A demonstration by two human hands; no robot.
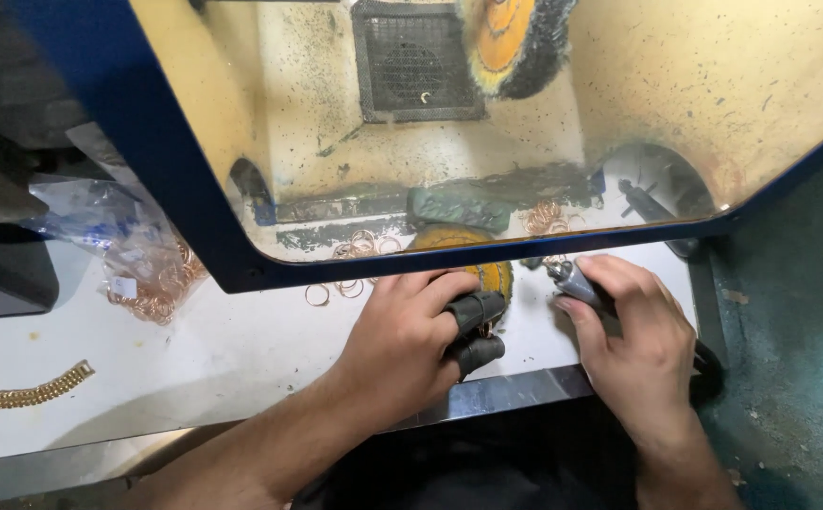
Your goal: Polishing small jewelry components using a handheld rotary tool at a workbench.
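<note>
My left hand (411, 340) wears black guards on two fingers (476, 331). Those fingers are pinched on a small copper-coloured piece, mostly hidden, right against a yellow buffing wheel (498, 276). My right hand (634, 340) grips a grey metal hand tool (565, 279) whose tip points toward the wheel from the right. Both hands rest on the white bench top (232, 349), just under the front edge of a blue-framed clear hood (194, 208).
Loose copper-coloured rings (341, 285) lie left of the wheel, with more rings (546, 219) behind the glass. A plastic bag of rings (147, 274) sits at the left and a gold chain (24, 392) near the front left. Inside the hood are a green compound bar (459, 206) and a vent grille (416, 59).
</note>
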